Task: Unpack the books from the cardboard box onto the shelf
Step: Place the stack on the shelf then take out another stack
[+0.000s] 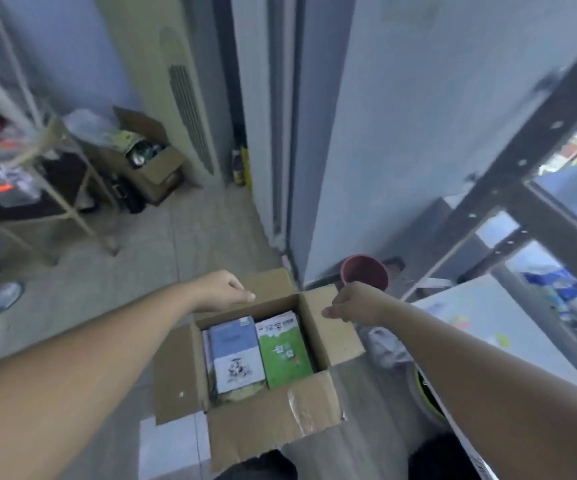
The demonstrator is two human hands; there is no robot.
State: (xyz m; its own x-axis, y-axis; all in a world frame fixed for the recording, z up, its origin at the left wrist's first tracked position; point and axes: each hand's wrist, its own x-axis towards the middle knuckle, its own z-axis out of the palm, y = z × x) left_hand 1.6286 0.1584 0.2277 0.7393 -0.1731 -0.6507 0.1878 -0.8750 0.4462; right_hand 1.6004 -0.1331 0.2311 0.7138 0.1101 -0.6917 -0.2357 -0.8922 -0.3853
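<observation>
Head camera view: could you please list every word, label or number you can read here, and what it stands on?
Nothing can be read for certain.
Green book in the cardboard box: large white characters along the top, too blurred to read.
Blue and white book: a title on the blue part, too blurred to read.
Yellow pack in the far box: print too small to read.

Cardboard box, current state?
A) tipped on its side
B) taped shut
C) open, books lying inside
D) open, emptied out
C: the cardboard box stands upright with its flaps folded out, and a blue-and-white book and a green book lie side by side inside it.
</observation>
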